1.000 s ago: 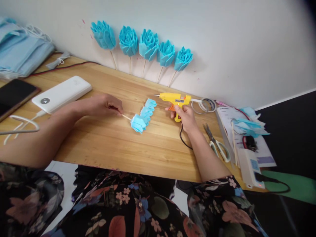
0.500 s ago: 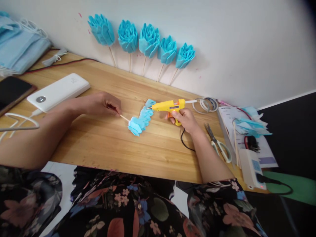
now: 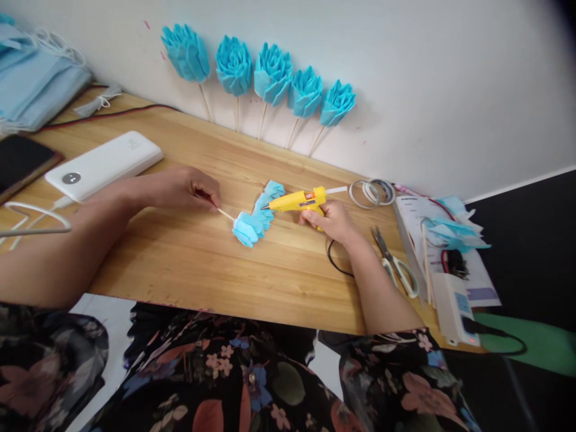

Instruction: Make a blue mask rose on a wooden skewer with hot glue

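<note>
Between the fingertips of my left hand [image 3: 195,189] is the end of a thin wooden stick [image 3: 225,213]. The stick's other end runs into a partly rolled strip of blue folded petals [image 3: 255,223] lying on the table. My right hand [image 3: 330,219] is wrapped round the grip of a yellow hot glue gun [image 3: 297,201]. Its metal nozzle points left and is at the strip, near the middle; whether it touches cannot be made out. A white glue stick [image 3: 336,189] pokes out of the gun's back.
Several blue flowers on sticks [image 3: 272,75] lean on the wall behind. At left are a white power bank [image 3: 105,165], a phone [image 3: 24,165] and stacked face masks [image 3: 38,84]. At right are tape rolls [image 3: 373,193], scissors [image 3: 393,261] and a power strip [image 3: 454,309].
My right hand has moved the glue gun left and slightly down, bringing its nozzle from the strip's upper edge to over its middle. My left hand stays in place on the stick.
</note>
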Motion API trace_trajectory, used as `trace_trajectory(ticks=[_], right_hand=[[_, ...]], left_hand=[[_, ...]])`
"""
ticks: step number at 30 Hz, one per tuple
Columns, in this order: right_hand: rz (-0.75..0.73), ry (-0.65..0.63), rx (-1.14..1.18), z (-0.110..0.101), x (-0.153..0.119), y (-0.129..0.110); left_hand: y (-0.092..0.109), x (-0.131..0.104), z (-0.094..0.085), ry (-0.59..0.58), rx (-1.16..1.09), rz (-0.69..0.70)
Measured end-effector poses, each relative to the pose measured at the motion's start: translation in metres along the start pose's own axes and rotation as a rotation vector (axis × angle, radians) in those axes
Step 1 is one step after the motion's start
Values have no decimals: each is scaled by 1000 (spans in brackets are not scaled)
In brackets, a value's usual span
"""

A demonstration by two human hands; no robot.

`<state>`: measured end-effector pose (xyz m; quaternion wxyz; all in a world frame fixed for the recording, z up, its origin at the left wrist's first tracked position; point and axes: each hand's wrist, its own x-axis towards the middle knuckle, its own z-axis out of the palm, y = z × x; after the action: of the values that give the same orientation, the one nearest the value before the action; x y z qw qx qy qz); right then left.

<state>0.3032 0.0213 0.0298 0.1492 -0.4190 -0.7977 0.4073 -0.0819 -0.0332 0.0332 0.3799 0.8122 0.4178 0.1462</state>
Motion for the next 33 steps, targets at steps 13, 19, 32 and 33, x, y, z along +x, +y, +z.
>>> trace_trajectory(ticks=[13,19,32,33], right_hand=[[45,36,-54,1,0,2],[17,49,-49,1,0,-1],[23,82,-77,2,1,0],[24,83,-76,2,2,0]], left_hand=[[-3,0,1,-8,24,-25],[-6,0,1,2,27,-39],[-7,0,2,-16,20,-25],[-6,0,2,-16,23,-26]])
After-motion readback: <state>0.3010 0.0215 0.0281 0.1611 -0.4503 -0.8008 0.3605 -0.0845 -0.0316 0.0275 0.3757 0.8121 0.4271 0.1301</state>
